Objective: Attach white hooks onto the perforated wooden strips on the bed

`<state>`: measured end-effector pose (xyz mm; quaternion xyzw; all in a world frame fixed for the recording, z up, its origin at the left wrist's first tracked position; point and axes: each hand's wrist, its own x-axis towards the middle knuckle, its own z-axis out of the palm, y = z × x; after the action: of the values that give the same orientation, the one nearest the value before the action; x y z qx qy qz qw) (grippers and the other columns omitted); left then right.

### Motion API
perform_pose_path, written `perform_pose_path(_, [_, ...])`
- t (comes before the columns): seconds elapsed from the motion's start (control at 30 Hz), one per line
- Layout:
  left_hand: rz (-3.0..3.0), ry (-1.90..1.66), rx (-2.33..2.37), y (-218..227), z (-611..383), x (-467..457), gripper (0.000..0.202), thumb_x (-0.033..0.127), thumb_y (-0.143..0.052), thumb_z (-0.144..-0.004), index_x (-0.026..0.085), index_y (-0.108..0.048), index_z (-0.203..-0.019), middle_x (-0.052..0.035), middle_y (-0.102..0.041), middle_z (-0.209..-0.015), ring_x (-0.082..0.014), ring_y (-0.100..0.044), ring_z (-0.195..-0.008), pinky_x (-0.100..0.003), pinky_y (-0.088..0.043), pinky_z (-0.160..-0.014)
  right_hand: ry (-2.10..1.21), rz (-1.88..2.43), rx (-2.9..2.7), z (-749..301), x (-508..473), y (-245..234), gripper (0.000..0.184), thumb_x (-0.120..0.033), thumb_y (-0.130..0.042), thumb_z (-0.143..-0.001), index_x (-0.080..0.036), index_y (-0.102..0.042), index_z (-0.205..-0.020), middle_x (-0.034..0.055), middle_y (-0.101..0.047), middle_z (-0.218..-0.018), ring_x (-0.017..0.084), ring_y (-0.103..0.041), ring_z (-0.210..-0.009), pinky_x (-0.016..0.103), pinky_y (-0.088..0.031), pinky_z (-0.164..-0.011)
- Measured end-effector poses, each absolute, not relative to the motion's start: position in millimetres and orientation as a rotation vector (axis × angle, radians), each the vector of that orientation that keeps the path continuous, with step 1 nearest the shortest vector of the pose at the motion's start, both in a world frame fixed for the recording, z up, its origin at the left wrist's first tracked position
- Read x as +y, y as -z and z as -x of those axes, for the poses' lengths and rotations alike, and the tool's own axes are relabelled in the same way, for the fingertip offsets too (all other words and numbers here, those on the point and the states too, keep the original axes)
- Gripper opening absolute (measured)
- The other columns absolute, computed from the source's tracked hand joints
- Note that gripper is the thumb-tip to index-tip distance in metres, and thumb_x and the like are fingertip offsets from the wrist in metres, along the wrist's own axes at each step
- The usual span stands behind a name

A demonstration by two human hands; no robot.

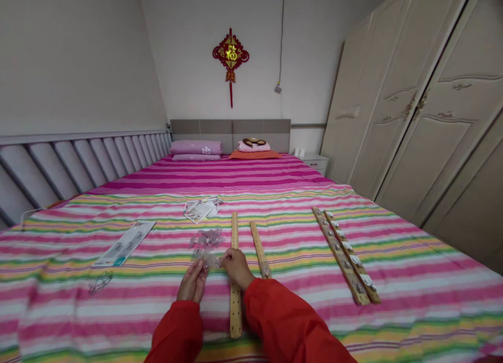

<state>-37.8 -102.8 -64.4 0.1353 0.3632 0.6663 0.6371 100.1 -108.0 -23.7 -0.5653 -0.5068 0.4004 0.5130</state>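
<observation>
Between my two hands is a small clear plastic bag (pixel 212 261). My left hand (pixel 192 280) pinches its left side with the fingertips. The fingers of my right hand (pixel 238 267) close on its right side, and what lies in the bag is too small to name. Under my right hand runs a long wooden strip (pixel 236 316) with rows of small holes. To the right lies a shorter-looking wooden strip (pixel 257 242), partly hidden by my sleeve, with a small shiny piece on it. Just beyond the bag is a pile of small clear bags (pixel 207 238).
Farther off sits a heap of white tags (pixel 202 209). At left lie a long clear package (pixel 126 242) and a tangle of thin loops (pixel 100 282). Two wooden strips (pixel 346 255) with several small pieces attached lie at right. Everything rests on a striped bedsheet (pixel 118 321).
</observation>
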Motion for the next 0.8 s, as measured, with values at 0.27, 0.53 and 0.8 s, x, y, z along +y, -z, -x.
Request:
perform_pose_path(0.27, [-0.398, -1.548, 0.994, 57, 29, -107, 0.022, -0.007, -0.061, -0.071, 0.013, -0.065, -0.081, -0.0006, -0.068, -0.070, -0.0049, -0.063, -0.060, -0.011, -0.051, -0.058, -1.030, 1.258, -1.095, -128, -124, 11, 0.014, -0.016, -0.058, -0.060, -0.019, -0.054, -0.047, -0.0048, -0.050, -0.043, 0.012, -0.047, -0.048, 0.023, -0.035, -0.049])
perform_pose_path(0.53, [-0.808, -1.458, 1.409, 55, 30, -106, 0.031, 0.003, -0.076, -0.057, 0.013, -0.067, -0.084, 0.0003, -0.064, -0.063, -0.0100, -0.058, -0.055, -0.019, -0.048, -0.055, -1.151, 1.174, -0.821, -200, -159, 3, 0.015, -0.028, -0.063, -0.060, -0.017, -0.056, -0.053, -0.0035, -0.053, -0.043, 0.006, -0.033, -0.032, 0.021, -0.021, -0.036])
perform_pose_path(0.8, [-1.133, -1.487, 1.379, 17, -2, -120, 0.021, 0.012, -0.076, -0.056, 0.017, -0.071, -0.076, 0.0002, -0.064, -0.067, -0.0124, -0.056, -0.062, -0.020, -0.046, -0.058, -1.140, 1.212, -0.638, -242, -170, 13, 0.016, -0.030, -0.066, -0.058, -0.016, -0.059, -0.056, -0.0033, -0.054, -0.042, 0.005, -0.032, -0.032, 0.021, -0.018, -0.036])
